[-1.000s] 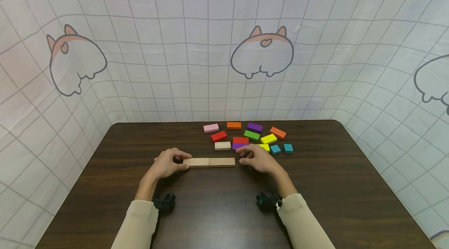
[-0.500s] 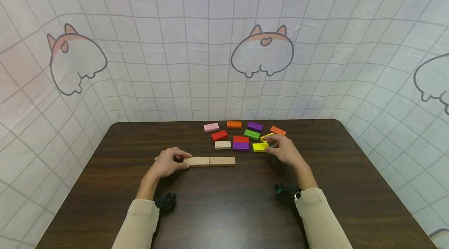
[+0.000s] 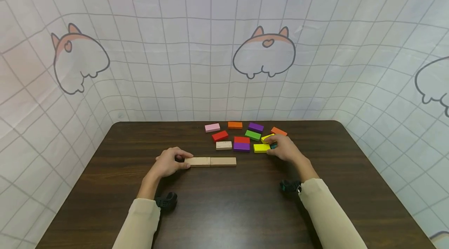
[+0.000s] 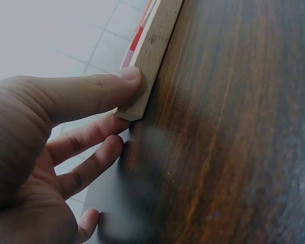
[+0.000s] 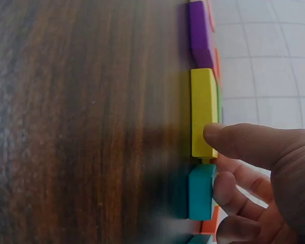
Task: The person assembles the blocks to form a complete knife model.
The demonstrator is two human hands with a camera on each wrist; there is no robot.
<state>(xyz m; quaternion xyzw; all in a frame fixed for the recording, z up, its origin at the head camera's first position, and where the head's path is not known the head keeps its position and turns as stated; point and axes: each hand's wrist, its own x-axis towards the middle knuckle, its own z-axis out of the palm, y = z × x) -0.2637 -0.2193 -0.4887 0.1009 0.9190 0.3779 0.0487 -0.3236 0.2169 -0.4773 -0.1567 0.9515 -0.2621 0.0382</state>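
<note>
Two plain wooden blocks, a left one (image 3: 199,162) and a right one (image 3: 223,161), lie end to end in a row on the table. My left hand (image 3: 167,163) pinches the row's left end between thumb and index finger; the left wrist view shows the thumb (image 4: 109,91) on the near face. Over to the right, my right hand (image 3: 285,149) pinches the right end of a yellow block (image 3: 261,148) that lies on the table. Its thumb (image 5: 239,140) is on the block's front, and the index finger is partly hidden behind. A teal block (image 5: 201,193) lies beside the fingers.
Behind the row lie a loose wooden block (image 3: 223,145), a purple block (image 3: 241,147) against a red one (image 3: 242,140), and several other coloured blocks, including green (image 3: 252,135), pink (image 3: 212,128) and orange (image 3: 235,125). A gridded cloth (image 3: 168,66) surrounds the dark table (image 3: 224,210).
My right hand has moved right, from beside the wooden row to the yellow block, and now grips its end. The left hand stays on the wooden block.
</note>
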